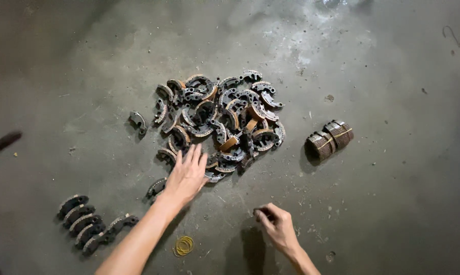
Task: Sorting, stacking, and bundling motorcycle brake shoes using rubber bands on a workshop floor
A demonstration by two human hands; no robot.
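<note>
My left hand [187, 175] is stretched out flat, fingers spread and open, its fingertips touching the near edge of the pile of clutch shoes [220, 119] on the concrete floor [382, 203]. The pile spreads away from my fingertips and off to their right: curved dark metal pieces with tan friction lining, lying every which way, many overlapping. One loose shoe [156, 187] lies just beside my left wrist, on its outer side, and another stray shoe [138, 121] sits apart beyond my fingers to the left.

My right hand [277, 224] is closed loosely around something small and dark [263, 211]; too little of it shows for me to say what it is.

Near my left forearm, on its outer side, a row of shoes [90, 224] lies lined up side by side. Between my two arms is a small heap of yellow rubber bands [183, 245]. Well beyond my right hand, to its right, is a bundle of shoes [330, 138] bound with a band.

I judge these shoes to be stiff and fairly heavy for their size, probably gritty or a bit oily, so not fragile but apt to slip. The arc gives the surest hold: thumb on the inner metal curve, fingers on the lined outer face.
</note>
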